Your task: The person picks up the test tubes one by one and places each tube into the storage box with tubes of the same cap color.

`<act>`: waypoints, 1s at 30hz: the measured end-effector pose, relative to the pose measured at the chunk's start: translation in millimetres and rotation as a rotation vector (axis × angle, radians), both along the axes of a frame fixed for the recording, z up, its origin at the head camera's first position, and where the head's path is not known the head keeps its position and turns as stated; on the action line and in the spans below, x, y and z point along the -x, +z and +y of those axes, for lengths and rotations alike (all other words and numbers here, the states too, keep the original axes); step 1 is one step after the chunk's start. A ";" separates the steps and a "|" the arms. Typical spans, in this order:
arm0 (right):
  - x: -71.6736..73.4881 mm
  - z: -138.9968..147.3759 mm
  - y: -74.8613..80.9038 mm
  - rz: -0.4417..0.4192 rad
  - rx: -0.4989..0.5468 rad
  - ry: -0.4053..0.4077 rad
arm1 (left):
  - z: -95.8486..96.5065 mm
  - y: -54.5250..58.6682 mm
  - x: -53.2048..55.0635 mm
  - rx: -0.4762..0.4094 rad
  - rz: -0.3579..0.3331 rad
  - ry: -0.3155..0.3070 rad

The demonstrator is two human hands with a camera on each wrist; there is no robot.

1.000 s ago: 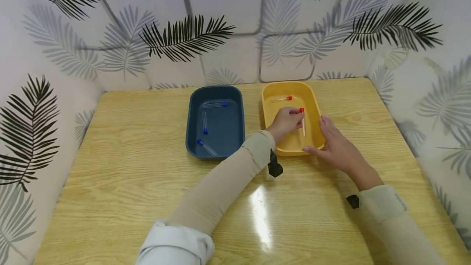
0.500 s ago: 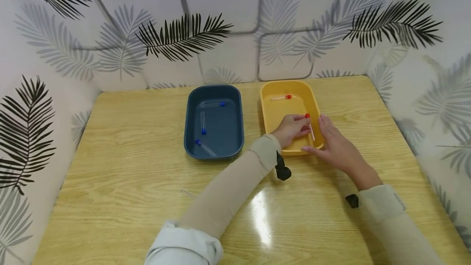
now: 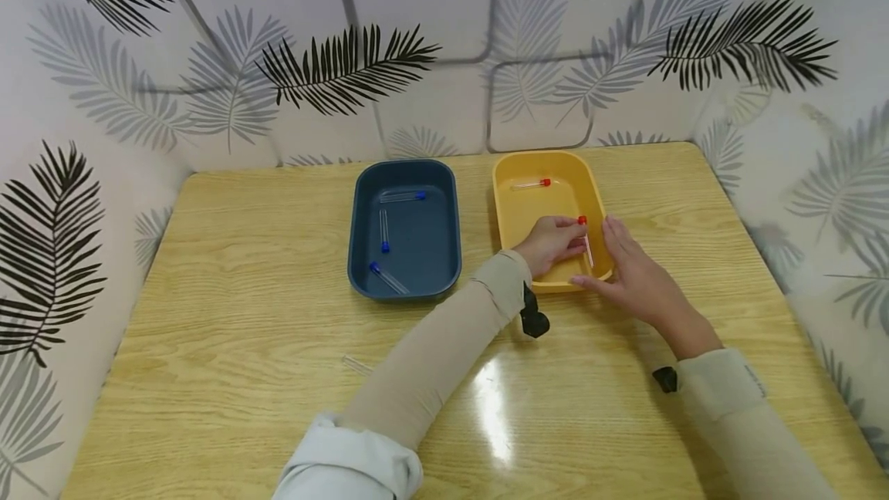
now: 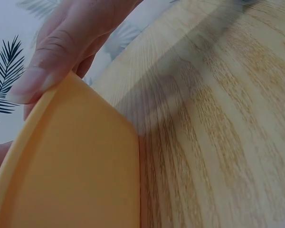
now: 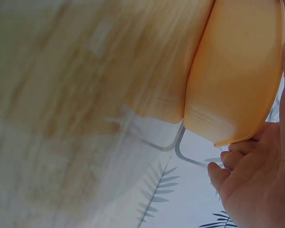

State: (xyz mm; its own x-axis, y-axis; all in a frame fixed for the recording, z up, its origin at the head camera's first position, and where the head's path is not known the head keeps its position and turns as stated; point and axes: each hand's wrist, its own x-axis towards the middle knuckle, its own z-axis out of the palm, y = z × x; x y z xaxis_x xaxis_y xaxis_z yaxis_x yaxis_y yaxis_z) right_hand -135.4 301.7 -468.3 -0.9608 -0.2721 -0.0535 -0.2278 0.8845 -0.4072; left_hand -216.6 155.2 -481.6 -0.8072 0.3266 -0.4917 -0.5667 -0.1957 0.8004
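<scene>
With its thumb and fingertips, my left hand [image 3: 549, 245] pinches a red-capped test tube [image 3: 587, 251] inside the yellow tray [image 3: 510, 222]. The tube is tilted, cap toward the back. My right hand [image 3: 642, 276] rests against the tray's near right corner, fingers straight along the right side and thumb at the front rim. In the left wrist view, the right thumb [image 4: 52, 66] lies over the rim. The right wrist view shows the hand's fingers [image 5: 218, 176] beside the outer wall. Another red-capped test tube [image 3: 533, 184] lies at the back of the yellow tray.
A dark blue tray [image 3: 354, 241] stands left of the yellow one, holding three blue-capped test tubes [image 3: 389, 278]. On the wooden table [image 3: 236, 315], a clear tube [image 3: 356, 365] sticks out partly from behind my left forearm. A leaf-patterned backdrop [image 3: 430, 37] borders the table.
My left hand has moved slightly right and nearer with the test tube, which now tilts close to the yellow tray's right wall. The right hand has stayed at the corner.
</scene>
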 end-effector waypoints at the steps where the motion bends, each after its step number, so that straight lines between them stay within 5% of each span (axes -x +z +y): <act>1: 0.1 0.0 -0.1 -0.001 0.000 0.001 | 0.1 -0.2 0.0 0.003 0.003 -0.005; 13: 0.8 0.3 -0.5 -0.003 -0.002 -0.004 | -0.2 2.4 -3.7 0.188 0.075 -0.016; 30: 0.7 0.7 -0.5 -0.008 0.009 -0.006 | 0.6 -2.0 -0.4 0.194 0.120 0.010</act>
